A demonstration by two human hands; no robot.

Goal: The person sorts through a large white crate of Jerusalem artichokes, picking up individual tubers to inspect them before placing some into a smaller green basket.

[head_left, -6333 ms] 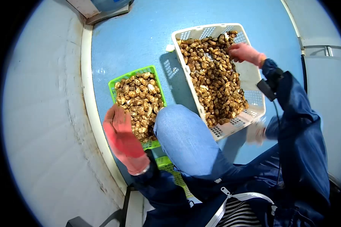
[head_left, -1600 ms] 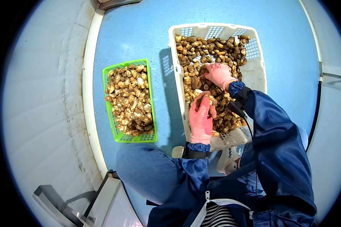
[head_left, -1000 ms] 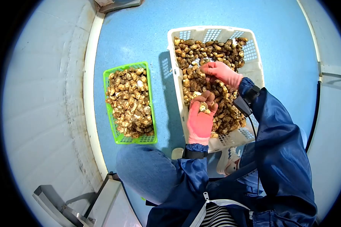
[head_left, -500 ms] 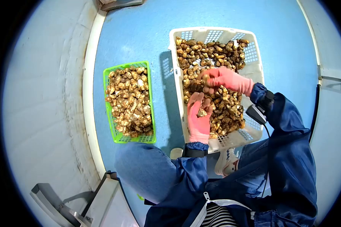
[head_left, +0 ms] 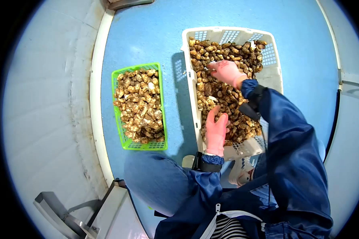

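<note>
A large white plastic crate [head_left: 199, 119] holds a heap of small brown-and-cream mushrooms [head_left: 243, 129], rounded and egg-like. Over the near left part of the heap is my left hand [head_left: 216, 133] in a pink glove, its fingers curved but apart, and I see nothing held in it. My right hand [head_left: 227, 73], also gloved in pink, reaches across the middle of the heap toward the crate's left side. Its fingers are stretched out low over the mushrooms, and their tips are partly hidden. A pale mushroom [head_left: 212, 98] lies between the two hands.
To the left, a smaller green basket [head_left: 164, 119] on the blue floor [head_left: 147, 36] is filled with similar mushrooms. A wall [head_left: 60, 99] runs along the left side. My bent knee [head_left: 151, 175] is close to the green basket, and a shoe [head_left: 240, 172] is by the crate's near edge.
My right hand has moved away from my left, farther over the heap, and no longer shows a mushroom. My left hand has shifted slightly nearer me; the mushroom in it is out of sight.
</note>
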